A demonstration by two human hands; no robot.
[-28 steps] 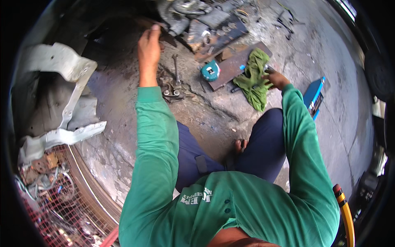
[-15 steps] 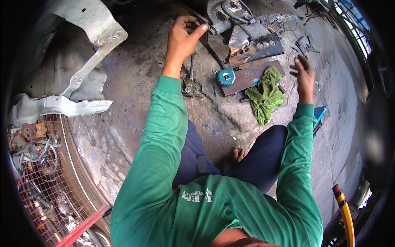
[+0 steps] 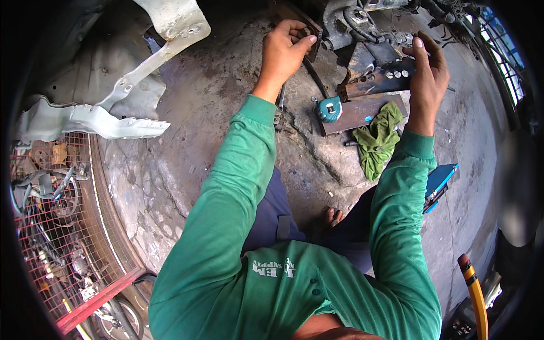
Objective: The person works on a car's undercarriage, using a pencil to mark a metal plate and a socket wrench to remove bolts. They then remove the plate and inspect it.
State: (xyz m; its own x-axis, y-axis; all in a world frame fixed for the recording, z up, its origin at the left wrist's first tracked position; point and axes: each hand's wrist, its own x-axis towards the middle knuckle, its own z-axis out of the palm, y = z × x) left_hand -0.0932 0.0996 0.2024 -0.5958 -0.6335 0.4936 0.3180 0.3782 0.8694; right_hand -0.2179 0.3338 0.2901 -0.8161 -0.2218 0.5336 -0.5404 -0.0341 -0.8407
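Note:
At the top middle, my left hand [image 3: 283,54] is closed in a pinch beside a dark rusty metal piece [image 3: 306,16]; what sits between its fingertips is too small to make out. Farther right, my right hand [image 3: 428,85] is raised with thumb and fingers apart, holding nothing visible. It is near a greasy metal assembly [image 3: 340,25] with a black hose [image 3: 358,29]. Below the hands lie a teal tape measure [image 3: 329,109], a flat brown metal plate [image 3: 354,113], a dark bar with round holes [image 3: 377,84] and a crumpled green rag [image 3: 378,144].
A bent grey sheet-metal part [image 3: 122,90] hangs at the left, above a red wire-mesh cage [image 3: 51,226] full of parts. A blue case [image 3: 441,180] lies beside my right forearm. At lower right stands a yellow and black pole [image 3: 477,297]. Stained concrete floor [image 3: 215,102] surrounds me.
My right hand has risen from beside the rag toward the metal assembly. My left hand keeps its pinch near the rusty piece. The whole view has shifted slightly.

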